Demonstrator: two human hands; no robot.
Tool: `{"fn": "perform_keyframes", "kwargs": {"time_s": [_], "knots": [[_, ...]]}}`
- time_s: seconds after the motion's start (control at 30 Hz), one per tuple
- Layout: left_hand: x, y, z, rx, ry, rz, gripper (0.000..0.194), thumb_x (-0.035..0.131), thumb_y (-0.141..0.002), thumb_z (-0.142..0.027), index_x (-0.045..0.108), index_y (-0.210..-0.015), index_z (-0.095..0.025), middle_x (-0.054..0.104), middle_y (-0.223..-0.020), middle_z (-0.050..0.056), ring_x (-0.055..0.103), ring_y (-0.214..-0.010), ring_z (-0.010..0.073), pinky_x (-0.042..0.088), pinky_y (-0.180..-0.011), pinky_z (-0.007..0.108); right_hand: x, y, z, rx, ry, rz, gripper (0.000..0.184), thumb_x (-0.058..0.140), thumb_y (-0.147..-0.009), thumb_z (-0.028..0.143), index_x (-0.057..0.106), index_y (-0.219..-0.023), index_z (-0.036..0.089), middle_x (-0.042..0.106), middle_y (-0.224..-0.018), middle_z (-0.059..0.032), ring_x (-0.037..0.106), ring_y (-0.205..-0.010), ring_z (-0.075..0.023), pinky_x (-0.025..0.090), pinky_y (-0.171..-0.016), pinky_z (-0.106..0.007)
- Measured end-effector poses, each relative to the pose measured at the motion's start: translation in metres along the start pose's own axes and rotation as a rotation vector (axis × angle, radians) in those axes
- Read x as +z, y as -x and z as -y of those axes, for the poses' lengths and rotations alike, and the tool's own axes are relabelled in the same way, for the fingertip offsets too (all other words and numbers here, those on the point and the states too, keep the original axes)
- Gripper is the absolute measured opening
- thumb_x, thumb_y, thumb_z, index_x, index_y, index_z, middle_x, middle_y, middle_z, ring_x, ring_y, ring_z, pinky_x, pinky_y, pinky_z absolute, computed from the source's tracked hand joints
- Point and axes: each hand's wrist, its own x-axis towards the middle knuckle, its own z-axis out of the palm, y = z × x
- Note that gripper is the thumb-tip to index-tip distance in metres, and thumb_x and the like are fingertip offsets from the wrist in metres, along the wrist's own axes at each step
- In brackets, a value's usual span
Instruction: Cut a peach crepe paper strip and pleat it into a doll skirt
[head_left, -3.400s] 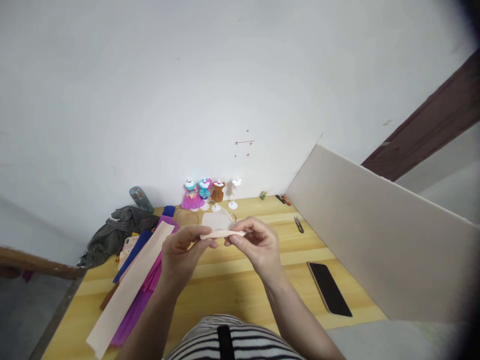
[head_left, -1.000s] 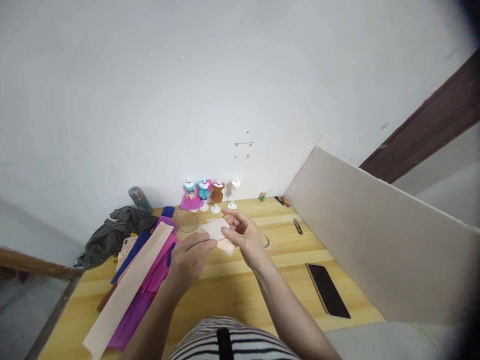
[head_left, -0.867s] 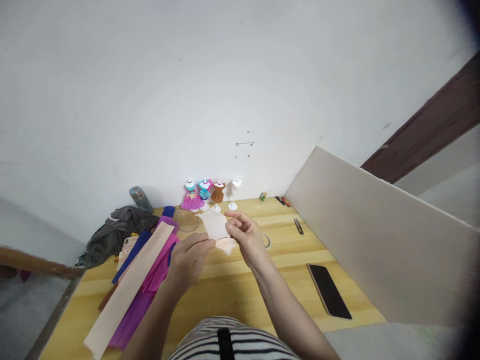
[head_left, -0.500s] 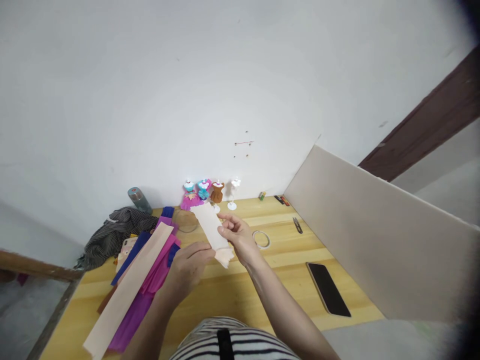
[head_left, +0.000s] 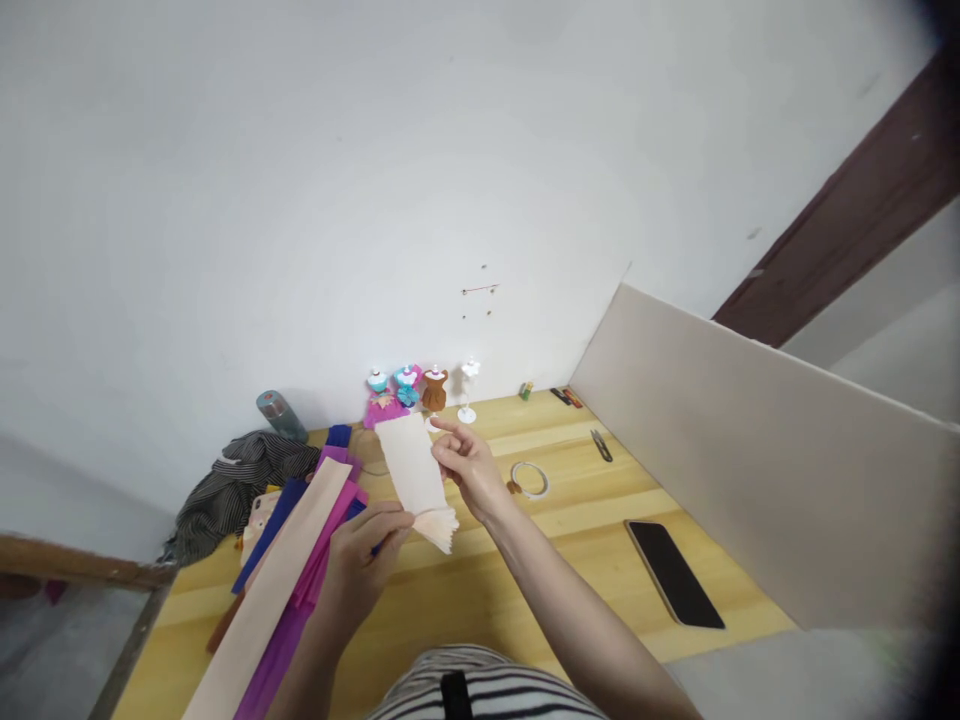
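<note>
A pale peach strip of crepe paper (head_left: 411, 465) is held up over the middle of the table. Its lower end is gathered into a narrow neck, with a frilled edge below. My left hand (head_left: 369, 555) pinches the strip at that neck. Fingers curled, my right hand (head_left: 471, 462) grips the strip's right edge higher up between thumb and finger. Beyond the paper stand small dress-form mannequins: one in a brown dress (head_left: 435, 388), a bare white one (head_left: 469, 388), and two in blue and pink dresses (head_left: 381, 395).
Folded crepe strips in peach (head_left: 274, 590), pink, purple and blue lie on the left, by a striped cloth (head_left: 244, 485) and a flask (head_left: 280, 413). To the right are a tape roll (head_left: 530, 480), thread snips (head_left: 601, 446), a phone (head_left: 675, 573) and a white board (head_left: 750, 460).
The peach strip has turned, showing its face wider. My left hand has moved slightly left, still pinching the neck, and my right index finger has stretched out a little. The view has shifted slightly.
</note>
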Motion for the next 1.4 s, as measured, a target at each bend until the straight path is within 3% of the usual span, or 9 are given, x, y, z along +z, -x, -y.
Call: {"fn": "perform_keyframes", "kwargs": {"time_s": [0.27, 0.43, 0.53, 0.63, 0.73, 0.87, 1.03, 1.23, 1.4], "knots": [[-0.005, 0.005, 0.007, -0.084, 0.046, -0.001, 0.011, 0.061, -0.079, -0.017, 0.072, -0.079, -0.020, 0.072, -0.081, 0.006, 0.069, -0.074, 0.0159, 0.056, -0.070, 0.024, 0.003, -0.007, -0.007, 0.009, 0.015, 0.020, 0.054, 0.078, -0.061, 0.035, 0.056, -0.108, 0.020, 0.058, -0.062, 0.0068, 0.046, -0.042, -0.0064, 0.032, -0.042, -0.020], [-0.002, -0.003, 0.003, -0.272, 0.135, -0.264, 0.006, 0.069, -0.073, -0.021, 0.073, -0.076, -0.018, 0.072, -0.077, 0.005, 0.068, -0.081, 0.0179, 0.055, -0.075, 0.026, -0.003, 0.007, -0.001, -0.270, 0.201, -0.158, 0.027, 0.067, -0.076, 0.036, 0.058, -0.096, 0.020, 0.065, -0.083, -0.0020, 0.060, -0.062, -0.0120, 0.042, -0.056, -0.025], [0.002, -0.012, -0.004, -0.388, 0.278, -0.379, 0.009, 0.071, -0.070, -0.023, 0.073, -0.076, -0.017, 0.072, -0.077, 0.004, 0.067, -0.075, 0.0161, 0.055, -0.071, 0.025, -0.005, 0.029, 0.006, -0.476, 0.389, -0.040, 0.016, 0.060, -0.082, 0.031, 0.061, -0.094, 0.021, 0.062, -0.091, -0.0050, 0.059, -0.072, -0.0148, 0.044, -0.062, -0.028], [0.007, -0.020, -0.009, -0.435, 0.379, -0.371, 0.011, 0.072, -0.069, -0.025, 0.072, -0.076, -0.016, 0.072, -0.076, 0.004, 0.067, -0.071, 0.0148, 0.056, -0.068, 0.023, 0.000, 0.047, 0.015, -0.605, 0.584, 0.105, 0.041, 0.067, -0.076, 0.027, 0.056, -0.116, 0.026, 0.052, -0.123, -0.0096, 0.057, -0.080, -0.0156, 0.046, -0.063, -0.029], [0.011, -0.025, -0.011, -0.427, 0.414, -0.325, 0.012, 0.074, -0.067, -0.024, 0.073, -0.077, -0.015, 0.072, -0.076, 0.005, 0.068, -0.070, 0.0150, 0.056, -0.066, 0.023, 0.006, 0.054, 0.023, -0.598, 0.728, 0.158, 0.063, 0.074, -0.071, 0.029, 0.047, -0.128, 0.028, 0.043, -0.136, -0.0116, 0.055, -0.094, -0.0195, 0.047, -0.063, -0.028], [0.013, -0.028, -0.014, -0.422, 0.437, -0.318, 0.011, 0.074, -0.066, -0.021, 0.073, -0.076, -0.016, 0.073, -0.076, 0.005, 0.068, -0.071, 0.0153, 0.056, -0.066, 0.023, 0.010, 0.053, 0.027, -0.581, 0.820, 0.163, 0.057, 0.072, -0.072, 0.024, 0.049, -0.125, 0.025, 0.045, -0.134, -0.0134, 0.051, -0.112, -0.0253, 0.048, -0.063, -0.027], [0.014, -0.031, -0.017, -0.437, 0.478, -0.294, 0.012, 0.075, -0.065, -0.018, 0.073, -0.076, -0.017, 0.073, -0.074, 0.003, 0.069, -0.067, 0.0143, 0.056, -0.064, 0.021, 0.007, 0.050, 0.027, -0.592, 0.781, 0.107, 0.026, 0.065, -0.075, 0.015, 0.060, -0.099, 0.022, 0.056, -0.119, -0.0114, 0.059, -0.091, -0.0187, 0.047, -0.059, -0.025], [0.016, -0.032, -0.017, -0.433, 0.483, -0.288, 0.011, 0.074, -0.065, -0.018, 0.073, -0.076, -0.017, 0.073, -0.072, 0.003, 0.069, -0.065, 0.0151, 0.057, -0.062, 0.022, 0.005, 0.048, 0.031, -0.580, 0.742, 0.084, 0.031, 0.067, -0.075, 0.021, 0.061, -0.105, 0.022, 0.055, -0.111, -0.0097, 0.057, -0.085, -0.0167, 0.047, -0.056, -0.024], [0.016, -0.034, -0.019, -0.438, 0.514, -0.299, 0.012, 0.074, -0.066, -0.017, 0.073, -0.077, -0.017, 0.073, -0.073, 0.003, 0.070, -0.066, 0.0141, 0.057, -0.065, 0.021, 0.001, 0.047, 0.030, -0.627, 0.712, 0.086, 0.012, 0.065, -0.078, 0.023, 0.066, -0.090, 0.020, 0.055, -0.099, -0.0078, 0.055, -0.084, -0.0167, 0.047, -0.058, -0.025]]}}
